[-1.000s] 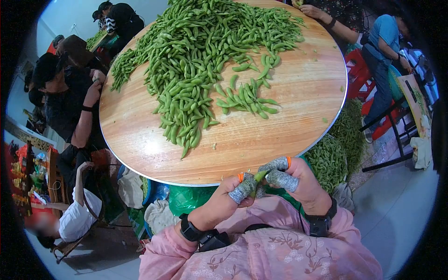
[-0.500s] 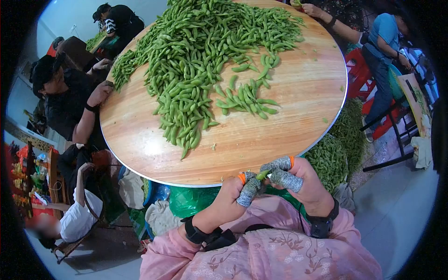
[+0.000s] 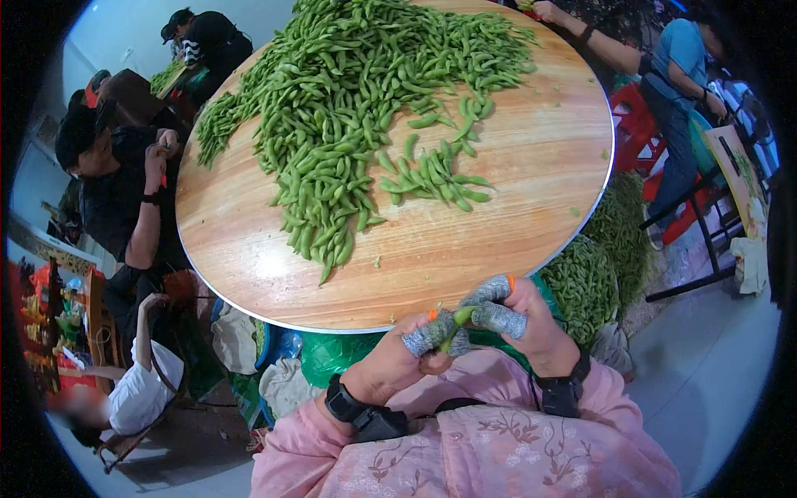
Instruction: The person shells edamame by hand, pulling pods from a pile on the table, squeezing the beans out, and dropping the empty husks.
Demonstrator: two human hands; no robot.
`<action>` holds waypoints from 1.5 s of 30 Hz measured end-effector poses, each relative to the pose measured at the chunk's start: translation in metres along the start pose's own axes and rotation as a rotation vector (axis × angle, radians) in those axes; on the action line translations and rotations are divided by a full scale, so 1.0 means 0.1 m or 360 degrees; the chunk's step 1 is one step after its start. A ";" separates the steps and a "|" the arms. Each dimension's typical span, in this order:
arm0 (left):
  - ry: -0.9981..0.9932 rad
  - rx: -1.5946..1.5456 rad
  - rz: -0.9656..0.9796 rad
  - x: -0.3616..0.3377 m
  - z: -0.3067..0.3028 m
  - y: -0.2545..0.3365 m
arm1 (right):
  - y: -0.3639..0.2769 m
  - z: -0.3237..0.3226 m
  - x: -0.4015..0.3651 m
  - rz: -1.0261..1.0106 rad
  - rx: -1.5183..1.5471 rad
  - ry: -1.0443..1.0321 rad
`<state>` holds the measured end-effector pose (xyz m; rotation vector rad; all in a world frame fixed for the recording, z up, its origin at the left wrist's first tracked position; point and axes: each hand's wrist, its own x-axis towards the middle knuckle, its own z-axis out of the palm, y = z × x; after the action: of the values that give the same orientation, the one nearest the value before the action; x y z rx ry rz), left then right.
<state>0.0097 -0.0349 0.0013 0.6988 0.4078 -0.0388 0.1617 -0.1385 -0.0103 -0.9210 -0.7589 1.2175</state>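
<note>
A green soybean pod [image 3: 459, 322] is pinched between the grey-covered thumb and finger of my left hand [image 3: 408, 347], tilted with its tip up. My right hand [image 3: 538, 332] comes in from the other side, its grey-covered thumb and finger closed at the pod's upper end. Orange bands circle the tops of the finger covers. Both hands are just off the near edge of the round wooden table [image 3: 465, 249]. A large heap of soybean pods [image 3: 332, 108] covers its far part, and a small loose cluster [image 3: 440, 178] lies nearer.
More pods fill a pile [image 3: 581, 286] beside the table at right. Green plastic [image 3: 332, 357] and a pale cloth [image 3: 286, 383] lie below the near edge. A person in black [image 3: 108, 166] sits at left, another in white [image 3: 145, 373] below; a co-worker's hand [image 3: 548, 12] is at far right.
The pod has turned more upright between my fingers, and my left hand has shifted slightly. At left, the person in black has drawn both hands back from the table edge.
</note>
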 end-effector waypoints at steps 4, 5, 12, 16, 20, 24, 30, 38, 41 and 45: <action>-0.0123 -0.0122 -0.0005 0.02 -0.05 -0.06 | 0.12 -0.01 0.01 -0.0007 0.0342 -0.0065; -0.0123 -0.0217 -0.0017 0.01 -0.04 -0.06 | 0.16 -0.02 0.01 -0.0007 0.0344 -0.0060; 0.0233 0.0029 0.0068 0.00 0.00 -0.03 | -0.03 0.00 0.03 0.0258 0.0064 -0.0055; -0.0212 -0.0253 -0.0005 -0.05 -0.10 -0.03 | 0.02 0.02 0.02 -0.0043 -0.0060 -0.0215; -0.0181 -0.0333 -0.0117 -0.05 -0.13 -0.04 | 0.09 -0.02 0.04 -0.0089 0.0058 -0.0224; 0.0442 0.1727 0.0798 -0.06 0.02 0.04 | -0.01 0.03 0.03 0.0150 -0.0075 -0.0005; 0.0722 0.3016 0.0822 -0.02 0.10 0.04 | 0.01 0.04 0.04 0.0106 -0.0225 0.0030; 0.0117 0.1689 0.0855 -0.02 -0.03 0.06 | 0.05 0.01 0.01 -0.0199 -0.0350 -0.0132; 0.0066 0.0250 0.0247 -0.04 -0.08 -0.02 | 0.06 0.03 0.01 -0.0345 -0.0234 -0.0187; 0.0389 0.1752 0.0979 -0.03 -0.01 0.17 | -0.02 0.05 0.00 0.0041 -0.0255 -0.0049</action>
<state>0.0093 -0.0213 0.0123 1.9054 0.3713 0.4401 0.1582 -0.1377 -0.0059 -1.0478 -0.8813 1.2084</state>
